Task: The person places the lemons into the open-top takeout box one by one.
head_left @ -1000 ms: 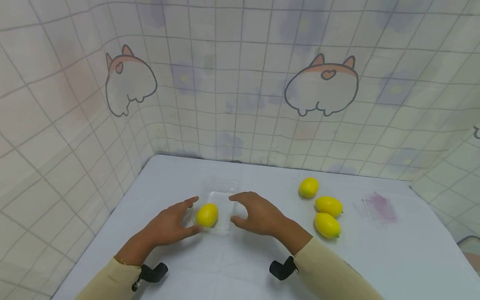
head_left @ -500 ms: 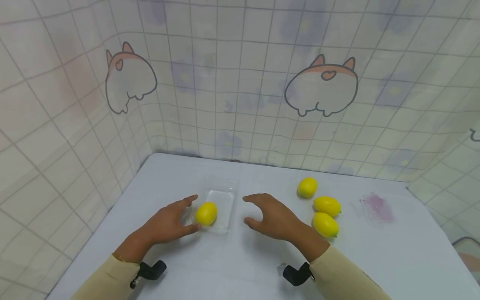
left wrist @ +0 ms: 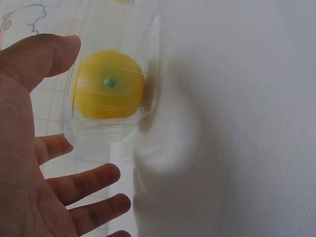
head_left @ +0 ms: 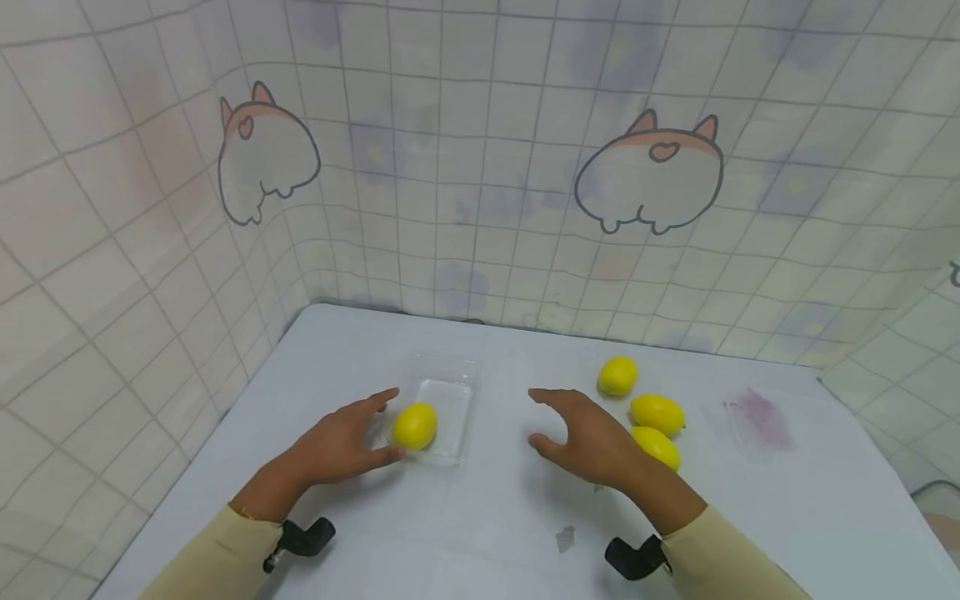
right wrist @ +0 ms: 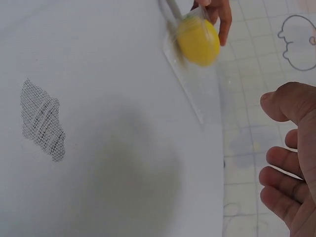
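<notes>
Yellow oval lemon (head_left: 415, 426): sat inside a clear rectangular plastic box (head_left: 454, 421).
Left hand (head_left: 335, 443): was loosely spread beside the box.
Right hand (head_left: 592, 437): hung relaxed, thumb apart, near three matching lemons (head_left: 657, 414).

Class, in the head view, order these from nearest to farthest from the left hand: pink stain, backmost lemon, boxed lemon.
1. Boxed lemon: just right of the left hand.
2. Backmost lemon: farther right, toward the back.
3. Pink stain: right of every lemon.
</notes>
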`<state>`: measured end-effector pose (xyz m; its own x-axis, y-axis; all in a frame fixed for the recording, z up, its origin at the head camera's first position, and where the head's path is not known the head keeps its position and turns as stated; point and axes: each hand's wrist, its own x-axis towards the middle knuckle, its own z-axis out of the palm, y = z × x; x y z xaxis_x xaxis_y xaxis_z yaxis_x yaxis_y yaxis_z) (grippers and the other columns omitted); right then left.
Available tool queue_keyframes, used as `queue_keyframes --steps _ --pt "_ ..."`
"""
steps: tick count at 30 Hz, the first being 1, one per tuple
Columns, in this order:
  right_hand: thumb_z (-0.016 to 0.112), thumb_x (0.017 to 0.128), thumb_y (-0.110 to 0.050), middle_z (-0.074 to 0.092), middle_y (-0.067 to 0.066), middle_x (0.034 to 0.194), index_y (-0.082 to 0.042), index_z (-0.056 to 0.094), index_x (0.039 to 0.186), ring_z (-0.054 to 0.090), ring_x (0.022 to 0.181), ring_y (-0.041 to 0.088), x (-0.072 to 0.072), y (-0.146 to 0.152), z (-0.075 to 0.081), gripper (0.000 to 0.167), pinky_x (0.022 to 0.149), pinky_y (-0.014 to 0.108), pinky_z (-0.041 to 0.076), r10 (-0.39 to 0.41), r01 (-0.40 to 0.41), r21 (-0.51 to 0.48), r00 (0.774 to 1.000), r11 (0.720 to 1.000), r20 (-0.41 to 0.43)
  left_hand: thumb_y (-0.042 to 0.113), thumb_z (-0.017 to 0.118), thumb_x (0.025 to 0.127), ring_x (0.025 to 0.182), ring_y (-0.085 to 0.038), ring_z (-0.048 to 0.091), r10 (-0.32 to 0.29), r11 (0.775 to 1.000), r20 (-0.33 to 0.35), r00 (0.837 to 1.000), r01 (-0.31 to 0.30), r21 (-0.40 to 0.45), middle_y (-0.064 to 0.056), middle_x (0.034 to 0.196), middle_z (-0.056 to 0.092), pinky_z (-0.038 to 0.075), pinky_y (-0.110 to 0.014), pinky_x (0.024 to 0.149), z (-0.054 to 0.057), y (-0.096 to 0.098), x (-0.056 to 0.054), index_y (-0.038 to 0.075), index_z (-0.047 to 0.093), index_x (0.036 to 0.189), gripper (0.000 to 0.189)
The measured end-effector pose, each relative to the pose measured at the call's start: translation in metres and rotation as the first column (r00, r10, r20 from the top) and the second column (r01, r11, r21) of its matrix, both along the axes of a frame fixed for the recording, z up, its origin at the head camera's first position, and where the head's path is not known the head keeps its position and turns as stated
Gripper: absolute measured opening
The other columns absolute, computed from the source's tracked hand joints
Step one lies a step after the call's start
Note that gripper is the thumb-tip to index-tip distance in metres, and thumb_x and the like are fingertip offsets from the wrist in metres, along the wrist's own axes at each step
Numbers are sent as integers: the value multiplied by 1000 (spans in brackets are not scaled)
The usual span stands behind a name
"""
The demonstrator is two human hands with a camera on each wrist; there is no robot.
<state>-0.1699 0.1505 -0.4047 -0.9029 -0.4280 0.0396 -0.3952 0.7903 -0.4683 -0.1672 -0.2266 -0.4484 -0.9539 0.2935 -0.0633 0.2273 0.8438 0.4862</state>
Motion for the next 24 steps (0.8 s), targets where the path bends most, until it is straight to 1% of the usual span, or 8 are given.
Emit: queue_keyframes --steps 4,6,11,17,24 --pt "77 92 -36 54 2 149 -20 54 149 49 138 25 1 8 -3 64 111 49 43 -26 26 -5 999 1000 20 64 72 86 133 -36 52 -5 1000 4 1000 5 8 -15 143 57 43 -63 105 2 -1 1 20 36 160 93" --pt "77 92 -36 54 1 149 -20 54 149 49 138 26 3 12 -5 64 110 49 43 -36 36 -3 999 999 17 63 73 86 132 -36 53 -6 1000 5 1000 6 11 -14 142 58 43 -63 104 2 -1 2 20 36 160 93" --pt "77 93 -35 53 3 149 -18 52 150 49 138 28 6 22 -5 65 110 52 43 -54 54 -4 998 999 10 62 73 87 131 -35 53 0 1000 17 1000 -1 20 -12 141 59 43 -62 105 0 -1 0 23 34 161 93" --pt "77 93 -36 54 5 149 -18 52 149 49 138 30 10 35 -8 65 109 54 43 -84 84 0 996 996 20 61 73 87 132 -34 53 6 1000 25 1000 -6 11 -10 141 59 42 -62 106 1 0 0 24 33 161 93" --pt "78 92 -37 55 7 147 -17 54 148 50 136 32 13 50 -10 63 108 56 43 -97 97 15 995 995 -4 62 73 86 131 -34 53 4 1000 25 1000 -4 -3 -9 140 60 42 -61 106 1 1 -1 24 33 161 93"
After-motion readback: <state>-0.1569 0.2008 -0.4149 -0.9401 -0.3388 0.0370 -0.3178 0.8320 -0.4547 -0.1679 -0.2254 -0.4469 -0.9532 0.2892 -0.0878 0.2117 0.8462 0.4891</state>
